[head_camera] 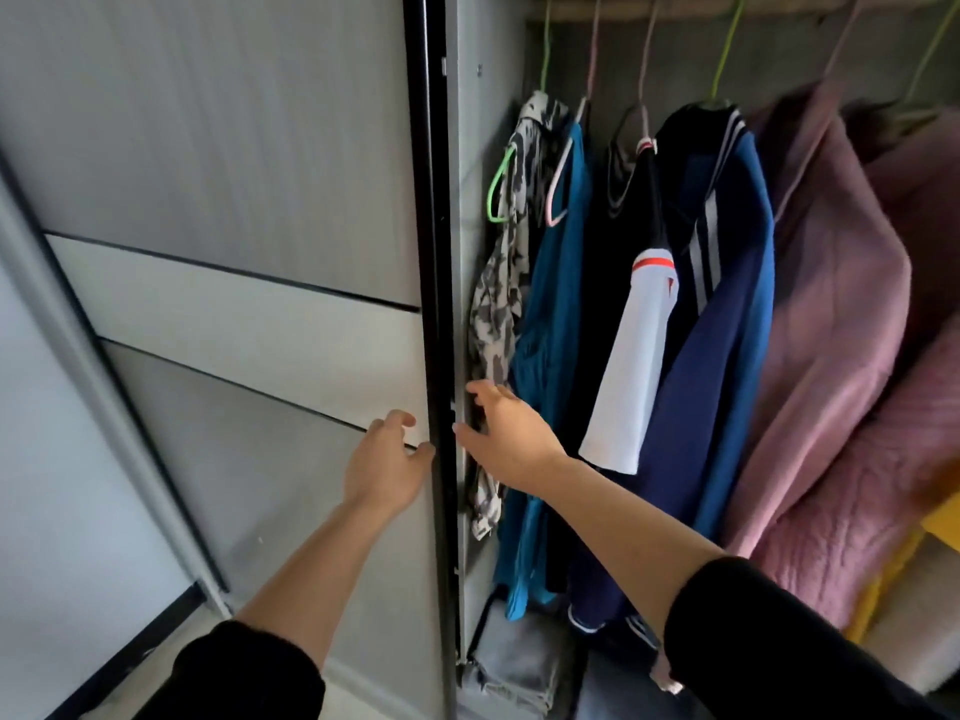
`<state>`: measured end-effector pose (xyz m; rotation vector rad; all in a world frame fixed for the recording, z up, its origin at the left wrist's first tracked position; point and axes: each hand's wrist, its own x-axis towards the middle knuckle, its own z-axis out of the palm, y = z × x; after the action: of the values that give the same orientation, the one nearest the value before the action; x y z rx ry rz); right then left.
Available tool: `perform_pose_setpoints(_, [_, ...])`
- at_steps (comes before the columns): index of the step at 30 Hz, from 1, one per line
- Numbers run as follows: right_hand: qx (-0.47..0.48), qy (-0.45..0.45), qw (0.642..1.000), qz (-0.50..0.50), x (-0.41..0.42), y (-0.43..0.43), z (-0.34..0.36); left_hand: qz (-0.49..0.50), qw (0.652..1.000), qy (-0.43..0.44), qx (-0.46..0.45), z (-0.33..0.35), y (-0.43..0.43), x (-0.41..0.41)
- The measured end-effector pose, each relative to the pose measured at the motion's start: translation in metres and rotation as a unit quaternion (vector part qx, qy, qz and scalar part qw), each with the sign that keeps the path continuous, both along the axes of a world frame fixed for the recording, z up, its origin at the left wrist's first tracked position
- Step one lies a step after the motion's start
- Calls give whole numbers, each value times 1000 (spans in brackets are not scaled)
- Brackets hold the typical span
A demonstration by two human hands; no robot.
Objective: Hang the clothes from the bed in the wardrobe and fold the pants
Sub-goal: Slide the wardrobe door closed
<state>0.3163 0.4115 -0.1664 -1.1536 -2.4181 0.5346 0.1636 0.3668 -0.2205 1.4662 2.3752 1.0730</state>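
The wardrobe's grey sliding door (234,226) with its black edge (434,304) fills the left half. My left hand (387,459) lies on the door's front face, thumb against the black edge, fingers relaxed. My right hand (501,433) reaches behind that edge, fingers spread, holding nothing. Inside hang a black-and-white patterned garment (501,283), a teal top (558,304), a black shirt with a white sleeve (636,356), a blue jacket (727,330) and a pink coat (841,330) on green and pink hangers. Folded grey pants (514,672) lie on the wardrobe floor.
A wooden rail (675,5) runs across the top and carries the hangers. Pink quilted bedding (914,459) and something yellow (930,517) are stacked at the right. A second door panel (47,459) and pale floor lie at the far left.
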Motion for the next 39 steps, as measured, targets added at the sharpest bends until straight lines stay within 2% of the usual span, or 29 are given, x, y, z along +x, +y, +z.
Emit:
perform_pose_setpoints(5, [82,77,992,-52,-38,20,52,-8,1000,0,15,20,23,-1])
perform_pose_setpoints(7, [105,100,988,-58,-51,27,64,-9,999,36,12,22,30,-1])
perform_pose_setpoints(10, [114,118,985,-59,-65,34,68,-7,996,88,26,23,35,0])
perform_pose_setpoints(20, [115,116,986,-43,-57,38,70,-7,997,72,41,25,33,4])
perform_pose_setpoints(28, [113,119,985,-56,1,29,68,-30,997,63,44,24,33,56])
perform_pose_setpoints(39, [128,86,979,-131,138,2,71,-86,993,62,43,25,20,193])
